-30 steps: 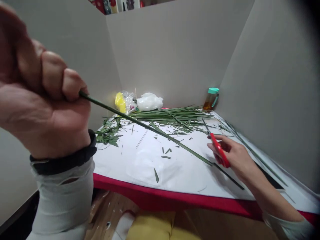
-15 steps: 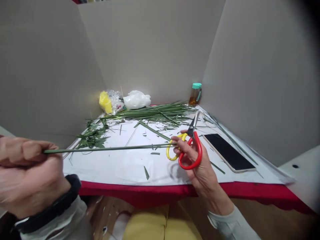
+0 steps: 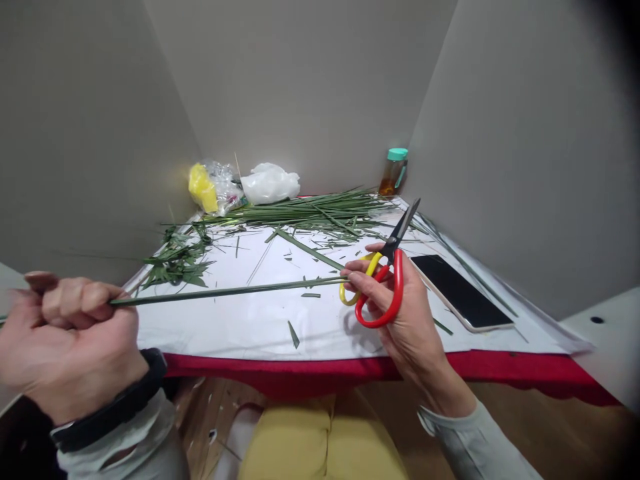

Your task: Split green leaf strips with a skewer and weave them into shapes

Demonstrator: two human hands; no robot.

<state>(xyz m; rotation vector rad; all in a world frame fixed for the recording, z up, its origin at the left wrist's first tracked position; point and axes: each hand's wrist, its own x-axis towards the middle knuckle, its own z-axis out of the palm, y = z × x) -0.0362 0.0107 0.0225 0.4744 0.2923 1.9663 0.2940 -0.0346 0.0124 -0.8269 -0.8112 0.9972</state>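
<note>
A long narrow green leaf strip (image 3: 225, 291) is stretched low across the front of the table between my two hands. My left hand (image 3: 85, 340), with a black band at the wrist, is closed in a fist around the strip at the left. On the right, my right hand (image 3: 395, 300) pinches its other end between thumb and fingers. That same hand also carries scissors (image 3: 391, 248) with one yellow and one red handle, blades pointing up and away. A wider leaf piece (image 3: 310, 248) runs from the table's middle toward my right fingertips; whether they touch it I cannot tell.
Long green leaves (image 3: 300, 210) lie heaped at the back, with cut scraps before them. Leafy sprigs (image 3: 180, 257) are at left. Behind stand a white plastic bag (image 3: 270, 183), a yellow bundle (image 3: 204, 188) and a bottle (image 3: 393, 173). A phone (image 3: 460, 292) lies right.
My left hand has shifted slightly right and turned, its fingers now further along the strip. The scissors have tilted further right in my right hand. The whole view has shifted a little.
</note>
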